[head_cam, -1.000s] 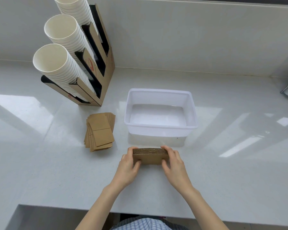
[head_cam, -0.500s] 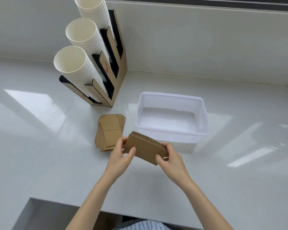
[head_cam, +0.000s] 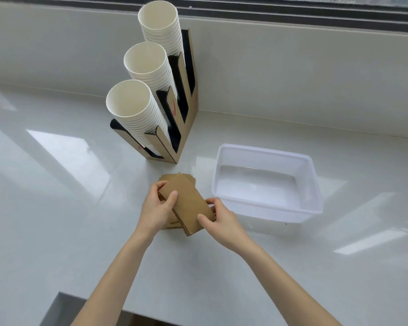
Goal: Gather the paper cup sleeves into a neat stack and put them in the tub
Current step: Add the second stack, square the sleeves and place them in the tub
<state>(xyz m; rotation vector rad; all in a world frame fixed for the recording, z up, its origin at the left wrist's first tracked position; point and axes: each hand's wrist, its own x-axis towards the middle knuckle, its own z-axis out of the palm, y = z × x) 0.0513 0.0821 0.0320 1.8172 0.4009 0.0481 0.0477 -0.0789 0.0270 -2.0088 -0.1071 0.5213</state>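
A stack of brown cardboard cup sleeves (head_cam: 189,204) lies flat and slanted between both hands, over a second pile of sleeves (head_cam: 190,178) on the white counter, whose edges show above and below it. My left hand (head_cam: 157,209) grips the stack's upper left end, thumb on top. My right hand (head_cam: 219,220) holds its lower right end. The translucent white tub (head_cam: 315,184) stands empty just right of the hands.
A cardboard cup dispenser (head_cam: 186,128) with three leaning stacks of white paper cups (head_cam: 137,111) stands behind the sleeves, against the back wall. The counter's front edge (head_cam: 104,304) runs below my forearms.
Both hands carried the held stack left from in front of the tub and laid it flat over the second pile of sleeves. The camera view shifted left as well.
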